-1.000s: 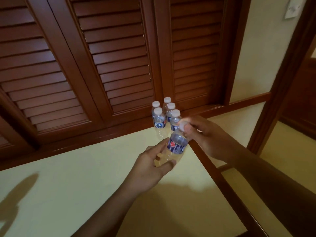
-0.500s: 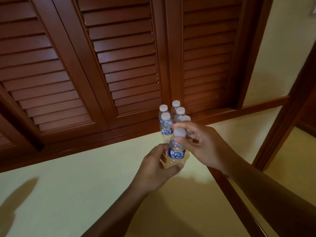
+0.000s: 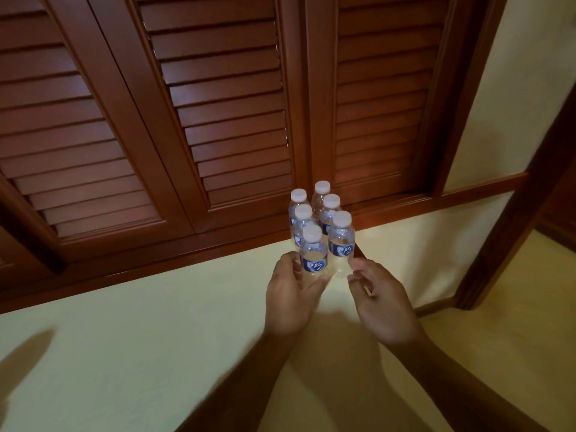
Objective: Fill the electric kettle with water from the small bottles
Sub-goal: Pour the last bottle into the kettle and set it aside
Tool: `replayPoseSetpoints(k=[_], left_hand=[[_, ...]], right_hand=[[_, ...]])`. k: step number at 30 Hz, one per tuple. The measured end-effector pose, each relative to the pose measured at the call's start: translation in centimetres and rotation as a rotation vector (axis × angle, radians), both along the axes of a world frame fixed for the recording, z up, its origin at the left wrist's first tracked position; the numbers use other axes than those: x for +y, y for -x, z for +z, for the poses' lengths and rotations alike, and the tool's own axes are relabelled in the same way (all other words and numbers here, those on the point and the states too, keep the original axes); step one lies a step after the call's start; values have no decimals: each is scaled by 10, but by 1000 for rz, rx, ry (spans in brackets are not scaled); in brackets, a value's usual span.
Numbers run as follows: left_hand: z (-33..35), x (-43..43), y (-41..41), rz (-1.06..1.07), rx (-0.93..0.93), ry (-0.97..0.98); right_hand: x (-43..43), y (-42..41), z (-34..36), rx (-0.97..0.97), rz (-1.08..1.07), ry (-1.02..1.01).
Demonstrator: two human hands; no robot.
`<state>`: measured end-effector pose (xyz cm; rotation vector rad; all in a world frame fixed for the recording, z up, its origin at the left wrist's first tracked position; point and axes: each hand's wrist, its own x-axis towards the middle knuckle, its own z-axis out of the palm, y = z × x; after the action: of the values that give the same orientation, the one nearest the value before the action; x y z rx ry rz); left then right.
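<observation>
Handling, judging by looks: expecting the front bottle [image 3: 313,254] to be light, thin-walled and springy, denting under a hard squeeze and perhaps slipping a little on the glossy label. Favouring a hold round the mid-body at the blue label, keeping off the soft shoulder. Gripping it about there now with the left hand [image 3: 290,294], thumb on one side, fingers wrapping the other, bottle standing upright on the cream tabletop [image 3: 156,338] at the near end of a tight cluster. Hovering just beside with the right hand [image 3: 380,300], fingers loosely curled and holding nothing, close to the neighbouring bottle [image 3: 341,241]; failing to tell whether touching it. Counting six bottles in all, rear bottles [image 3: 298,202] included, each wearing a white cap, the front cap [image 3: 312,233] too, so nothing pouring yet. Reading clear water inside, seemingly near full, though struggling to judge levels in the dim light. Finding no electric kettle anywhere in view. Noting louvred wooden doors [image 3: 218,104] close behind the cluster.
</observation>
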<state>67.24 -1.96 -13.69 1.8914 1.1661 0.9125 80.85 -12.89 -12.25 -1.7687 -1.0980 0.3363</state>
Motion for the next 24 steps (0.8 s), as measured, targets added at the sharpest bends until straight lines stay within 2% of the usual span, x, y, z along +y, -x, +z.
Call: replayPoseSetpoints(k=[3,14,19,24], left_hand=[[-1,0,-6,27,-36,9],[1,-4,0,37,-3,26],[9,-28,50,32,-18,-47],[14,-58,141,60,1,-127]], right_hand=[[8,-4,-7,53,11,76],[1,5,-9,38,25,56],[-16,42,-5,-6,119,-13],[-16,109,2,-1,338,-83]])
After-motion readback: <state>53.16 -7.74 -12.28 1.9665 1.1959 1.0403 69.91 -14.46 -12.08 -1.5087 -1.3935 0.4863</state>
